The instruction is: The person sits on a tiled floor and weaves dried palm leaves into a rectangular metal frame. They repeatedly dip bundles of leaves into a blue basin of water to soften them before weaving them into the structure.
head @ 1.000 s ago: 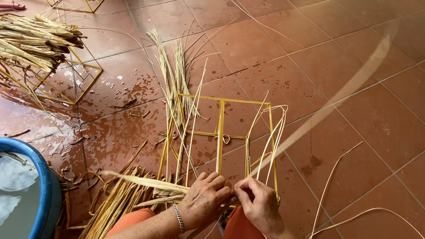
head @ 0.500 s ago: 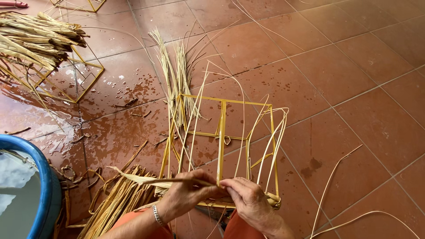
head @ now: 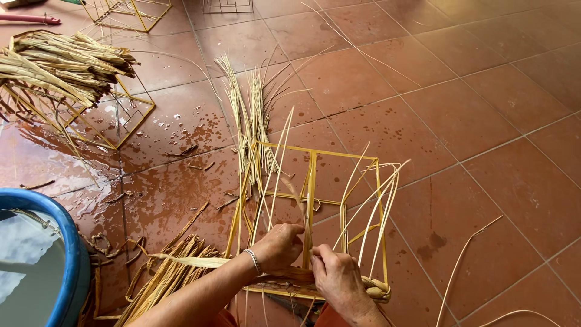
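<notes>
Seen from above: a yellow wire frame [head: 315, 206] on wet red floor tiles [head: 484, 121], partly woven with pale straw strands [head: 369, 206]. Left hand [head: 279, 247] and right hand [head: 336, 280] meeting at the frame's near edge, fingers curled and pinching one flat strand [head: 298, 200] between them. Blue tub [head: 71, 266] of water at left; bundle of dried reeds [head: 60, 63] further back.

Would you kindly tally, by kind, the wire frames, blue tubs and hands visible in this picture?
Yellow wire frames: 3 (one being woven, one under the dried fibre bundle, one at the top edge)
Blue tubs of water: 1
Hands at work: 2 (left hand, right hand)
Total: 6
</notes>
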